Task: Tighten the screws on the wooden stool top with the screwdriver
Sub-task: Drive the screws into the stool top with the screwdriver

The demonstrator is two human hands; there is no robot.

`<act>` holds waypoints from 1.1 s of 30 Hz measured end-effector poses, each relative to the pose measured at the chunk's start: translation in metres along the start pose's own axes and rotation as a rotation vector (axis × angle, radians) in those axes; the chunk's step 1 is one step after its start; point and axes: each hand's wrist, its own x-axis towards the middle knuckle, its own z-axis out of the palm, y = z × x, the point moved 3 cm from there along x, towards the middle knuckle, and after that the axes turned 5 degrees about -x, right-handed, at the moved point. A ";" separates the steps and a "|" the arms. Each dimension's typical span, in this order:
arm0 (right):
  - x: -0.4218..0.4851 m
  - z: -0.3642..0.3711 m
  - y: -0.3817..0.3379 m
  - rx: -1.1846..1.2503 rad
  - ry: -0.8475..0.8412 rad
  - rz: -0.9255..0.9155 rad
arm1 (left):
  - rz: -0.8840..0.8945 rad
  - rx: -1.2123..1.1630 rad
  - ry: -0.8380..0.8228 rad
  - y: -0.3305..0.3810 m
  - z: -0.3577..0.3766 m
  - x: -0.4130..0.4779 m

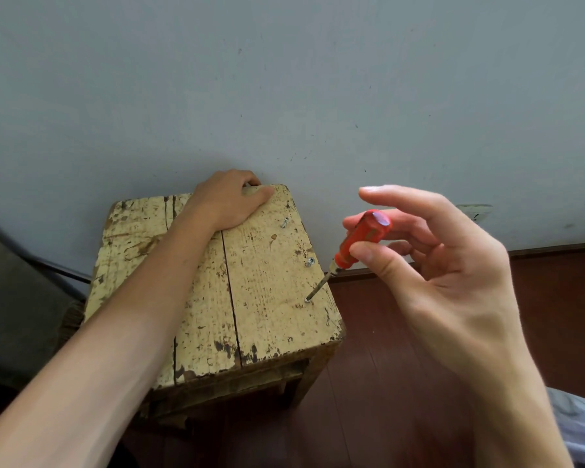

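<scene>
A worn, cream-painted wooden stool top [257, 298] fills the lower middle. My left hand [228, 201] lies flat on its far edge, fingers curled over the back. My right hand [429, 261] pinches the red handle of a screwdriver [358, 243] between thumb and fingers. The shaft slants down-left, and its tip rests on a screw [307, 300] near the stool's right edge. Two more screws stand proud along that edge: one in the middle [309, 262] and one farther back [284, 223].
The stool stands against a pale grey wall [284, 79] with a dark skirting board [554, 248]. Dark red wooden floor [402, 400] lies to the right. Something dark grey [14, 298] sits to the left. A wall socket [475, 212] is behind my right hand.
</scene>
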 end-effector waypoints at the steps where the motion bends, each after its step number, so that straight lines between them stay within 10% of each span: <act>1: 0.000 0.002 0.000 -0.019 0.032 -0.004 | 0.002 0.004 -0.001 0.000 0.000 0.000; 15: -0.002 -0.013 -0.003 0.057 -0.176 0.079 | -0.006 0.005 -0.003 -0.003 0.002 0.002; 33: 0.000 -0.002 -0.001 -0.111 -0.024 0.025 | 0.001 0.010 0.002 -0.002 0.002 0.002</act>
